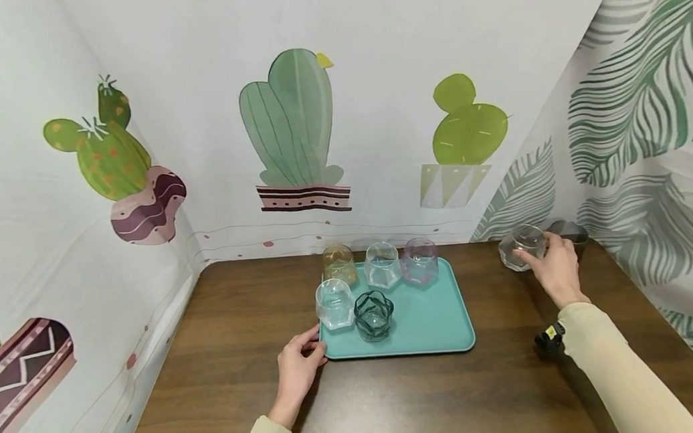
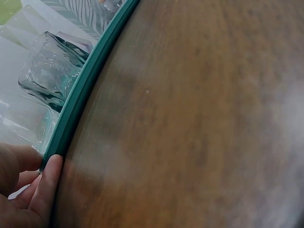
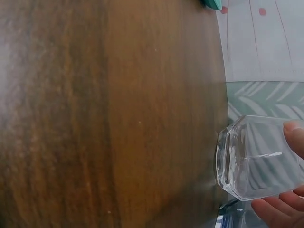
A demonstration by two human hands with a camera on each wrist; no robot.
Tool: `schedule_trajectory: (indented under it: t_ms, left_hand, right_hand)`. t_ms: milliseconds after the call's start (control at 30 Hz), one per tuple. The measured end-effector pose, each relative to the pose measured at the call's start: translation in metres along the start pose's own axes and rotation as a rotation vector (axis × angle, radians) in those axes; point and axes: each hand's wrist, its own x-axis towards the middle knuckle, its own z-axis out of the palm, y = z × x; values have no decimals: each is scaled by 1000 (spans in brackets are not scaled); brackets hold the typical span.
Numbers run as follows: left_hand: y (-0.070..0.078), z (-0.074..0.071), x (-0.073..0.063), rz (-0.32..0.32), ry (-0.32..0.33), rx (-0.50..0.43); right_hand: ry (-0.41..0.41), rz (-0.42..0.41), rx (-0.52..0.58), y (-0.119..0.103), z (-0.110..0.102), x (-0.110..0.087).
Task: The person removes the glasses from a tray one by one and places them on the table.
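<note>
At the tabletop's back right, my right hand [image 1: 558, 274] holds a clear faceted glass [image 1: 512, 253] between thumb and fingers. In the right wrist view the base of this glass [image 3: 251, 159] is close over the wood. Just behind that hand stands a smoky grey glass [image 1: 577, 235], partly hidden. My left hand [image 1: 298, 364] pinches the front left corner of a turquoise tray [image 1: 432, 324]. On the tray are an amber glass [image 1: 339, 264], a clear one [image 1: 382, 265] and a pink-tinted glass [image 1: 420, 262] along the back, with another clear glass [image 1: 334, 304] and a dark green glass [image 1: 374, 316] in front.
The tray lies on a brown wooden table [image 1: 395, 401], near its back edge. A white cloth [image 1: 375, 107] printed with cacti hangs behind and at the left. Leaf-patterned cloth [image 1: 645, 88] borders the right side.
</note>
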Motion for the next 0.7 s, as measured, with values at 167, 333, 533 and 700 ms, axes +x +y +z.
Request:
schedule_trajectory:
  t_ms: [167,333,533,700]
  left_hand:
    - [-1,0,-1,17,-1,-3]
    - [0,-1,-2,25,-2,-9]
    - [-1,0,-2,21,1,-13]
    - [0,-1,-1,28,3,-20]
  right_hand:
    - [-6,26,3,2,0,0]
    - [1,30,10,3,1,0]
    - [10,17,22,2,0,-1]
    - [29,-5,33,1,-1,-7]
